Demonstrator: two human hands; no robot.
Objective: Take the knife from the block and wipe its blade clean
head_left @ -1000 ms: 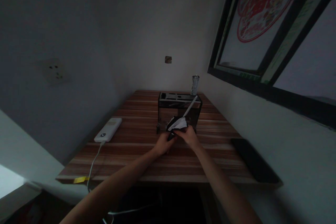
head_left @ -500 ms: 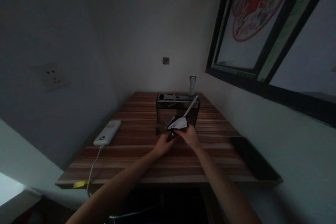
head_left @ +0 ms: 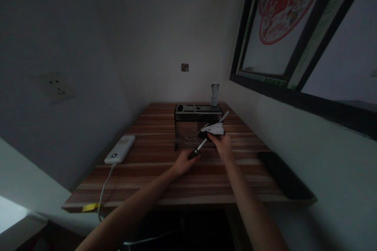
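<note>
My left hand (head_left: 183, 161) is closed round the dark handle of a knife (head_left: 203, 143) whose thin pale blade slants up to the right. Higher on that blade, my right hand (head_left: 222, 144) pinches a crumpled black-and-white cloth (head_left: 212, 129) round it. Both hands hover over the wooden table (head_left: 165, 172), just in front of a dark metal rack (head_left: 193, 119) with slots in its top.
A white power bank (head_left: 120, 149) with a cable lies at the table's left. A flat black object (head_left: 283, 175) lies along the right edge by the wall. A small shiny cup (head_left: 215, 94) stands behind the rack. A framed window (head_left: 297, 39) hangs at the right.
My right hand has slid the cloth up the blade, from near the handle toward the tip. My left hand stays on the handle.
</note>
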